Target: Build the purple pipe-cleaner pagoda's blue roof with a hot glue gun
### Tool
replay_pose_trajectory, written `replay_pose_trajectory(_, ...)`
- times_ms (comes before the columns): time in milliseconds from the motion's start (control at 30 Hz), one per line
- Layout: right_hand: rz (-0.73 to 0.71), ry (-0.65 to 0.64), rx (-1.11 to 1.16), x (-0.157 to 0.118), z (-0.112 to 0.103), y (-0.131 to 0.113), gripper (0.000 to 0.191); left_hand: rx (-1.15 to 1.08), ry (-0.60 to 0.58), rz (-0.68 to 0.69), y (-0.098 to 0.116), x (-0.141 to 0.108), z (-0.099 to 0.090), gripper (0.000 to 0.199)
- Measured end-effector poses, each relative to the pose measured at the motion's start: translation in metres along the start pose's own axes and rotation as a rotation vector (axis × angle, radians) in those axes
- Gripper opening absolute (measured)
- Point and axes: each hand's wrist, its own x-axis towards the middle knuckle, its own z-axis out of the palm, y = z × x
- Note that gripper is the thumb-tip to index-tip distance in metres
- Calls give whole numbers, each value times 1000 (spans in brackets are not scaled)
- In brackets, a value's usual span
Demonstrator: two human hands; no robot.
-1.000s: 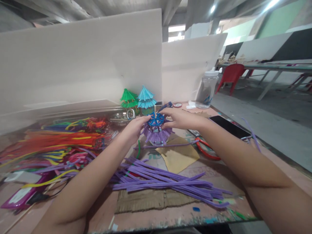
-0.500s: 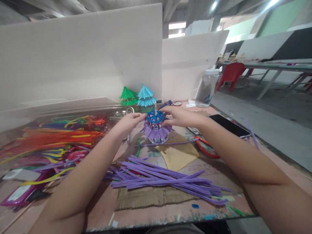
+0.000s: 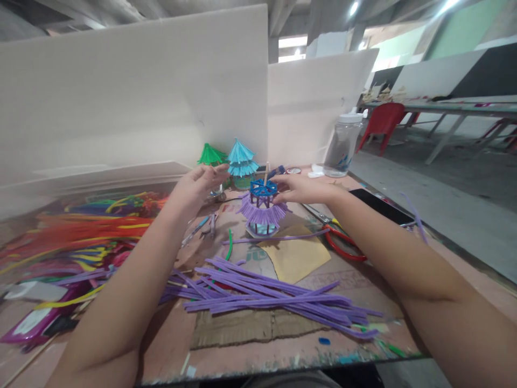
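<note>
A small model pavilion with a purple pipe-cleaner eave, a blue spoked top ring and a wooden stick rising from it stands upright on the cardboard. My right hand holds its upper tier from the right, fingers at the blue ring and thumb lower down. To the left, my left hand is raised off the model, fingers stretched out with nothing visible in them. Behind its fingertips stands a green-roofed model, partly covered, beside a light-blue two-tiered model. A shiny object under the left hand is mostly hidden.
Purple pipe cleaners lie in front, with a piece of yellow sandpaper-like sheet behind. Red-handled scissors, a phone and a water bottle are on the right. Coloured pipe cleaners fill the left side.
My left hand has left the model and moved left and up, toward the green-roofed one. The purple model has shifted slightly right and turned a little, with my right hand still on it.
</note>
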Motion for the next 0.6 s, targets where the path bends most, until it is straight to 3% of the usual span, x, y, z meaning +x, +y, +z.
replay_pose_trajectory(133,29,-1,20,-1,-5,9,61,-101,-96,6,11,-6,10,38)
replay_pose_trajectory(367,-30,-63,157,-4,-6,6,56,628,-167,-12,-21,-3,9,39)
replay_pose_trajectory(467,-41,-56,184,-5,-5,2,54,691,-203,-33,-30,2,7,36)
replay_pose_trajectory(600,-68,-19,155,-6,-7,-3,49,724,-194,-28,-21,-1,10,34)
